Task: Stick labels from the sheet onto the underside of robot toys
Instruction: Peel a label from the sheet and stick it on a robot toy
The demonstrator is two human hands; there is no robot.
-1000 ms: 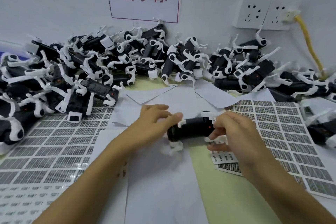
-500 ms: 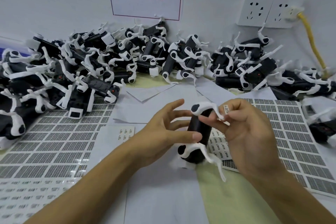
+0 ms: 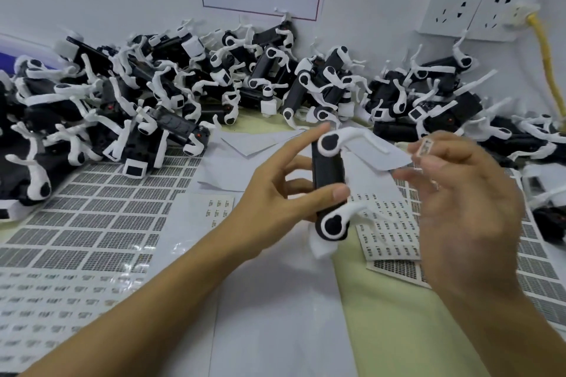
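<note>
My left hand (image 3: 269,193) grips a black robot toy (image 3: 326,174) with white legs and holds it on end above the table, thumb across its lower body and fingers behind it. My right hand (image 3: 465,208), blurred, hovers just right of the toy and carries a small printed label (image 3: 425,148) at its fingertips, apart from the toy. Below the toy lies a small label sheet (image 3: 389,239) with rows of printed stickers.
A long pile of black-and-white robot toys (image 3: 214,86) runs along the wall at the back and left. Large label sheets lie at the left (image 3: 92,223) and right (image 3: 539,257). White backing papers (image 3: 275,315) cover the middle. A yellow cable (image 3: 545,55) hangs from the wall sockets.
The toy was lifted off the table and turned from lying sideways to standing on end in my left hand. My right hand let go of it and now holds a label.
</note>
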